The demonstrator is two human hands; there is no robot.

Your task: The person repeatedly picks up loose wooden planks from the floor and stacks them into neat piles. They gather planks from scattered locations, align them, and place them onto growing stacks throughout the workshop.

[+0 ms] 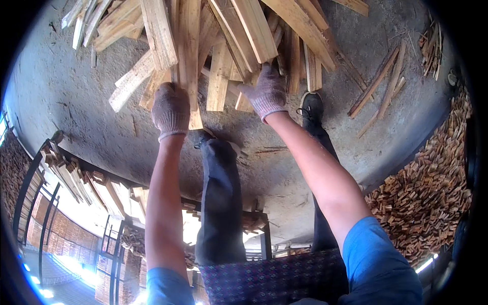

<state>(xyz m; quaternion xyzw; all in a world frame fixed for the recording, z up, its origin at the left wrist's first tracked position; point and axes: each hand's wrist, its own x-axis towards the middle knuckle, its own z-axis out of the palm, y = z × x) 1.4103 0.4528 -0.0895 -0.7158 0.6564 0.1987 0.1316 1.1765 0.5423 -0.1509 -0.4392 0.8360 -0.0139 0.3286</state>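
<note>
Head view: nearest to you, along the lower edge, are your blue sleeves [378,254] and a dark patterned cloth [274,279] at your waist. Beyond them your dark trousers [221,203] run down toward the floor, and your bare forearms [166,203] reach out over the legs. Both your hands wear knitted gloves with pale cuffs.

Your left hand [172,111] is curled, knuckles up, beside the near end of the left plank [158,33]; its fingertips are hidden, so you cannot tell whether it pinches that plank or a neighbouring one. Your right hand [268,91] has its thumb stretched out to the left, away from the fingers, which meet the near end of the right plank [255,30]; how firmly they close on it, you cannot tell. Both planks lie on top of a loose fan of boards [218,76], ahead of your feet. Your right shoe [311,108], dark with a light toe edge, stands just beside this fan.

Farther out, thin wooden strips [376,86] lie on the grey floor [81,76] to the right. Well apart, a big heap of short wood pieces [427,198] fills the right side, and dark metal racks [118,256] show at the lower left.
</note>
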